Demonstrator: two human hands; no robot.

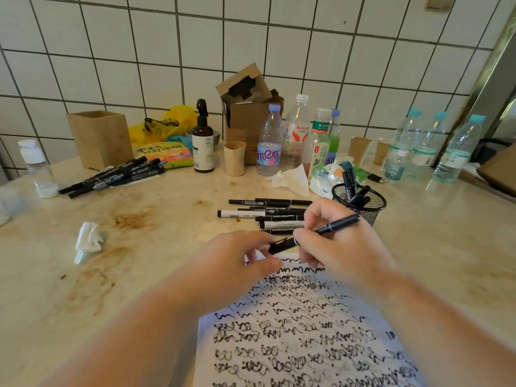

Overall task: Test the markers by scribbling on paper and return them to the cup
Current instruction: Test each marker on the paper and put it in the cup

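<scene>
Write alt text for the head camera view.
Two hands hold a black marker over scribbled paper: the left hand at its cap end, the right hand round its barrel. More markers lie beyond, beside a mesh cup holding a few.

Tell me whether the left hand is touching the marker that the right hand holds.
Touching. The head view shows the left hand with fingertips pinching the cap end of the marker, while the right hand grips its barrel above the paper.
</scene>
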